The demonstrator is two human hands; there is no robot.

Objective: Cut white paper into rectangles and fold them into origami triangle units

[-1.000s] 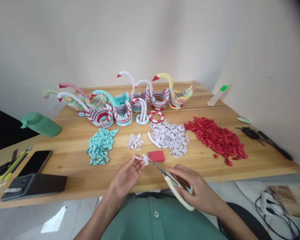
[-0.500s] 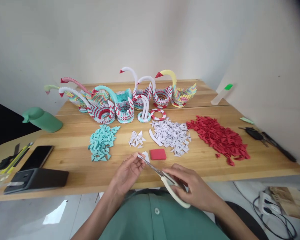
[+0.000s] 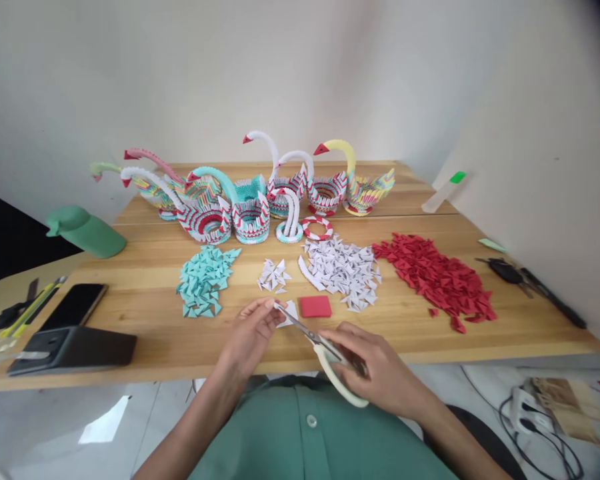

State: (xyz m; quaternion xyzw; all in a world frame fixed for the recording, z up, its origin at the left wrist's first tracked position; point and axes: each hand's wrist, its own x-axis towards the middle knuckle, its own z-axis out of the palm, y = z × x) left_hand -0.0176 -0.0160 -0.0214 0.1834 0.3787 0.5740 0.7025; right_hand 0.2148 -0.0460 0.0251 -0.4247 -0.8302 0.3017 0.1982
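My right hand (image 3: 380, 370) is wrapped round the cream handles of a pair of scissors (image 3: 333, 379). Their blades point up and left, and the tips reach the fingertips of my left hand (image 3: 250, 333). Those fingers are pinched on a small white paper piece (image 3: 277, 305), mostly hidden by fingers and blades. White paper slips (image 3: 290, 311) lie on the table just behind the blades. Right of them rests a red paper stack (image 3: 315, 307). A small group of folded white pieces (image 3: 274, 275) lies beyond my left hand.
Piles of teal (image 3: 205, 283), white (image 3: 343, 270) and red (image 3: 435, 277) folded pieces spread across the table. Several paper swans (image 3: 250, 220) stand behind, near two paper rings. A green bottle (image 3: 87, 230), phone (image 3: 75, 307) and black box (image 3: 80, 350) sit left; keys (image 3: 505, 270) lie right.
Both hands and the scissors have shifted slightly up and left in view. The scissor tips stay at my left fingertips, and the grips look the same.
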